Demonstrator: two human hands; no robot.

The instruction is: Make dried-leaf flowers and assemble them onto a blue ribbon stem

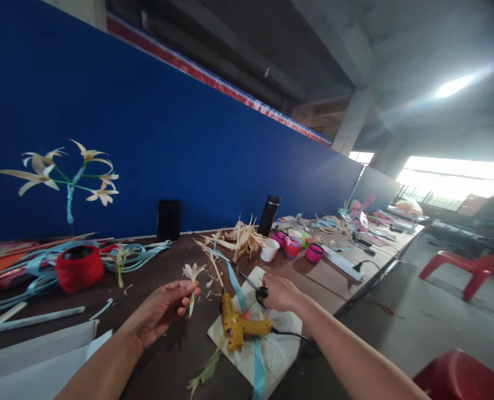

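Between the thumb and fingers of my left hand (163, 311) is a small pale flower (194, 271), its petals pointing up and its short stem hanging below. My right hand (280, 293) is closed around the black handles of a pair of scissors (261, 296), blades pointing left and away from me. Just below the scissors a yellow glue gun (230, 319) lies on a printed sheet of paper (278, 347), its cord running right. A light blue ribbon (259, 366) passes under the glue gun. A green leafy strip (209, 371) lies at the sheet's left edge.
Behind lie a heap of dried strips (244, 240), a white cup (269, 250), a black bottle (269, 215) and small pink containers (314, 253). At left are a red roll (80, 269) and a branch of pale flowers (69, 191). A power strip (343, 263) lies right.
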